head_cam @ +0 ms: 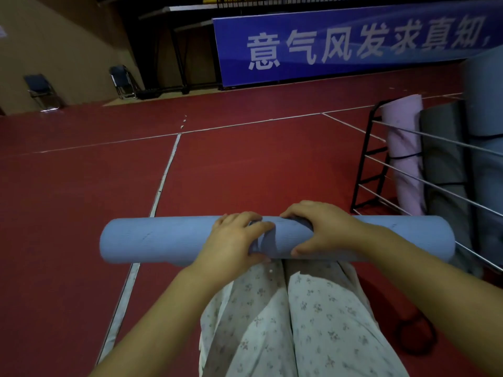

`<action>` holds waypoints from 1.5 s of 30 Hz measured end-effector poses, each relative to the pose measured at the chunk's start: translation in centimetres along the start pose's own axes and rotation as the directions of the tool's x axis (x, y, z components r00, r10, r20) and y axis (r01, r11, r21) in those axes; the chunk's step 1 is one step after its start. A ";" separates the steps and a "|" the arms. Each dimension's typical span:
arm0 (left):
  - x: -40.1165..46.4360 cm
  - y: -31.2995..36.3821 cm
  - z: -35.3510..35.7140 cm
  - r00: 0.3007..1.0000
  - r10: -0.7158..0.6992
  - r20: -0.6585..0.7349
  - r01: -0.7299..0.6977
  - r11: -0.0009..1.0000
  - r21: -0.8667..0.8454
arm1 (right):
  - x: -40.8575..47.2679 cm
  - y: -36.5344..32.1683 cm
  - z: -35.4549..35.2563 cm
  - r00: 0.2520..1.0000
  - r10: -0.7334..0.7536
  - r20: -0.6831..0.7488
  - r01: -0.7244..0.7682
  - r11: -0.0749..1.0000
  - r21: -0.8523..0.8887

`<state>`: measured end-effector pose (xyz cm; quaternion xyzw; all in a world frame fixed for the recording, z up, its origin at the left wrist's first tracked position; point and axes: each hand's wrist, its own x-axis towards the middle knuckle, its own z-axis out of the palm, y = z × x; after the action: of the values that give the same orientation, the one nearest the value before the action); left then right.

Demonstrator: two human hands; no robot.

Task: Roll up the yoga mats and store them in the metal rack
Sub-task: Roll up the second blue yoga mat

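Note:
A rolled blue yoga mat (152, 238) lies crosswise in front of me above my knees. My left hand (234, 240) grips its middle from above, fingers curled over the roll. My right hand (324, 229) grips it just to the right, thumb on the near side. The metal rack (373, 148) stands at the right with a pink rolled mat (405, 151) and grey rolled mats (443, 148) upright inside it. The blue mat's right end sits close to the rack's bars.
Red sports floor (245, 164) with white lines spreads ahead. A blue banner (353, 42) stands at the back. Two folding chairs (40, 91) stand by the left wall. A dark elastic loop (416, 333) lies on the floor at lower right.

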<state>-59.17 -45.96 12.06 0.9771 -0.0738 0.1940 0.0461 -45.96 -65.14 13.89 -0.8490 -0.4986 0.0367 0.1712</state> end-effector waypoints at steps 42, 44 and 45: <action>5.6 -3.8 1.7 0.959 -0.088 0.271 0.121 0.987 -0.107 | 2.4 0.6 2.0 0.973 0.227 -0.044 -0.221 0.853 -0.472; 5.3 -3.9 2.4 0.963 -0.054 0.263 0.076 0.994 -0.077 | 2.5 1.1 1.9 0.977 0.207 -0.043 -0.203 0.865 -0.458; 5.3 -4.1 2.7 0.969 -0.031 0.246 0.045 0.998 -0.051 | 2.5 1.4 1.8 0.980 0.197 -0.039 -0.193 0.869 -0.456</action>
<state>-52.63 -42.91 11.34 0.9932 -0.0657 0.0688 0.0677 -43.98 -63.10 12.05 -0.9112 -0.4055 -0.0608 -0.0403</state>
